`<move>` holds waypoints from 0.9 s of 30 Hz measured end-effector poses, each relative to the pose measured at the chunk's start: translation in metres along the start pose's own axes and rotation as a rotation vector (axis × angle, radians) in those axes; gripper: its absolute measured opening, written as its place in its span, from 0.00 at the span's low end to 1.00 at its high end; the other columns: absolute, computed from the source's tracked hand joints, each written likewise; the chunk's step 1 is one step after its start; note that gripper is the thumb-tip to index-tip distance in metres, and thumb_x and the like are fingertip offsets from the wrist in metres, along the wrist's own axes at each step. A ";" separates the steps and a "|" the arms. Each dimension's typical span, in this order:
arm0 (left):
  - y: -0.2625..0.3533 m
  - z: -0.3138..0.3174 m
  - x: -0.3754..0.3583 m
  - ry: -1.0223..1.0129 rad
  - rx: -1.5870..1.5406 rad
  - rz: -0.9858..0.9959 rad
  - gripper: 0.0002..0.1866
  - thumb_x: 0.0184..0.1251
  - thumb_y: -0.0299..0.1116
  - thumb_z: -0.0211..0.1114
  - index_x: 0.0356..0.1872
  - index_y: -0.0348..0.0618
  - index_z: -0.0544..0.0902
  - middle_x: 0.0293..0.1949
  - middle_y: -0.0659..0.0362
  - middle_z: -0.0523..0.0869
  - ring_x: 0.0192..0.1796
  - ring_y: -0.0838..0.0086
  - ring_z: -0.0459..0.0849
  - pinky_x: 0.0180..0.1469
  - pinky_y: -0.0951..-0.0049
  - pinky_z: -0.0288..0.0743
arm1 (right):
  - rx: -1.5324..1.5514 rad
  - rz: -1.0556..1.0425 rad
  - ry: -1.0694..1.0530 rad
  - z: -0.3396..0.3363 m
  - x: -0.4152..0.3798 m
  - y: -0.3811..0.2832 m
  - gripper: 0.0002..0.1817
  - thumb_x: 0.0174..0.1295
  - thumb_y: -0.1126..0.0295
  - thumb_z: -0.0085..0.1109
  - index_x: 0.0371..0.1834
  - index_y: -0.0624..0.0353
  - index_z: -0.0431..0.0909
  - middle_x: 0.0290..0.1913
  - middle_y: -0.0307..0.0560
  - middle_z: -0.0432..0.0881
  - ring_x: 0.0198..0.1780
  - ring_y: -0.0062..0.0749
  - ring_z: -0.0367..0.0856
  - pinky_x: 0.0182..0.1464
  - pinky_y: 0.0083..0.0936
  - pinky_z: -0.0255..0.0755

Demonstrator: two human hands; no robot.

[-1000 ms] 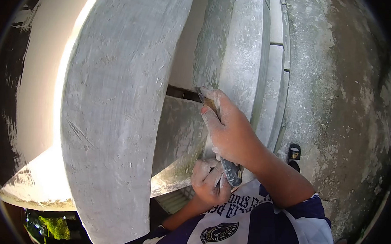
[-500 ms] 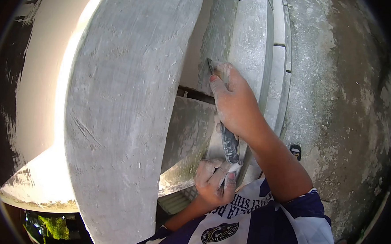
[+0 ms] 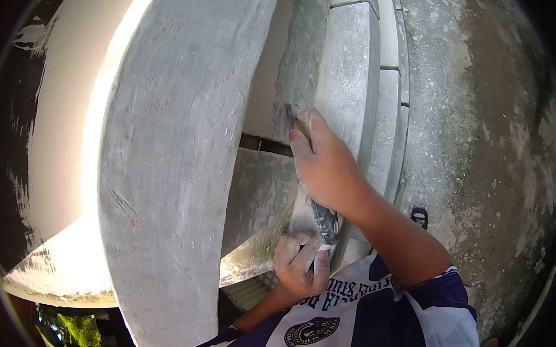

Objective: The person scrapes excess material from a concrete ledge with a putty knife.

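Note:
My right hand (image 3: 329,160) is wrapped around a hand scraper (image 3: 325,223). The dark, white-smeared handle sticks out below my palm, and the narrow dark blade tip rests at the greenish-grey recessed wall face (image 3: 299,61). My fingers hide the tool's middle. Just below the handle's end, my left hand (image 3: 298,262) is closed, with dusty curled fingers. Something whitish shows by its thumb, too covered to name. Left of both hands rises a broad, curved grey slab (image 3: 173,136) with scratches and pits. A pale stepped ledge (image 3: 346,70) runs along the right of the recess.
A dark gap (image 3: 267,146) crosses the recess above a lower grey panel (image 3: 258,191). Rough, stained concrete ground (image 3: 468,152) stretches along the right. A dark sandal (image 3: 420,217) shows beside my right arm. Green leaves (image 3: 81,330) appear at lower left.
My right hand and the scraper have moved down and slightly left along the recess. My left hand has shifted slightly left, still closed. The view has tilted a little.

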State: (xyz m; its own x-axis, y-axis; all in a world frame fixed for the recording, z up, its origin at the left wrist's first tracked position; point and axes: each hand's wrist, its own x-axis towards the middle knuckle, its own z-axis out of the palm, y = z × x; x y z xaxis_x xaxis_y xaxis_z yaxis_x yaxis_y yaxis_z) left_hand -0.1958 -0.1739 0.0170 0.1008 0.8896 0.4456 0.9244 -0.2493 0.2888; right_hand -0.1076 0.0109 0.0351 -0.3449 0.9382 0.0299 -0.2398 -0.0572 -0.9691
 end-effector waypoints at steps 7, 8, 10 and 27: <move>0.002 -0.001 0.000 0.000 -0.016 0.003 0.13 0.58 0.25 0.69 0.45 0.32 0.88 0.38 0.48 0.83 0.35 0.53 0.81 0.36 0.58 0.75 | 0.048 -0.059 -0.017 0.006 -0.009 -0.009 0.22 0.77 0.74 0.53 0.72 0.66 0.71 0.47 0.69 0.87 0.50 0.58 0.90 0.54 0.42 0.79; 0.002 0.000 0.001 0.005 -0.016 -0.002 0.13 0.58 0.24 0.69 0.45 0.33 0.88 0.38 0.48 0.83 0.35 0.53 0.81 0.36 0.58 0.75 | 0.052 -0.035 -0.010 0.003 0.000 -0.014 0.22 0.75 0.75 0.53 0.71 0.66 0.71 0.43 0.71 0.87 0.46 0.64 0.89 0.51 0.47 0.80; 0.002 0.000 -0.001 0.014 -0.017 -0.013 0.13 0.58 0.24 0.69 0.45 0.33 0.88 0.38 0.48 0.83 0.35 0.53 0.81 0.36 0.58 0.75 | 0.047 -0.083 0.014 0.005 0.003 -0.011 0.21 0.74 0.75 0.53 0.69 0.66 0.71 0.38 0.73 0.87 0.43 0.70 0.89 0.47 0.51 0.81; 0.011 -0.003 0.001 -0.022 -0.019 -0.080 0.14 0.64 0.28 0.66 0.46 0.32 0.90 0.37 0.48 0.82 0.38 0.57 0.80 0.40 0.62 0.74 | 0.067 -0.061 0.016 0.000 0.026 -0.015 0.22 0.78 0.71 0.53 0.71 0.69 0.69 0.40 0.74 0.86 0.46 0.69 0.88 0.50 0.50 0.79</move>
State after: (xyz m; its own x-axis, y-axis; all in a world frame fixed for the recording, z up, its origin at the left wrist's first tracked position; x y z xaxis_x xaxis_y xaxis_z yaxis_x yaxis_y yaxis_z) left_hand -0.1864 -0.1766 0.0231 0.0357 0.9152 0.4015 0.9228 -0.1844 0.3382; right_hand -0.1124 0.0359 0.0505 -0.3136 0.9458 0.0840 -0.3207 -0.0222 -0.9469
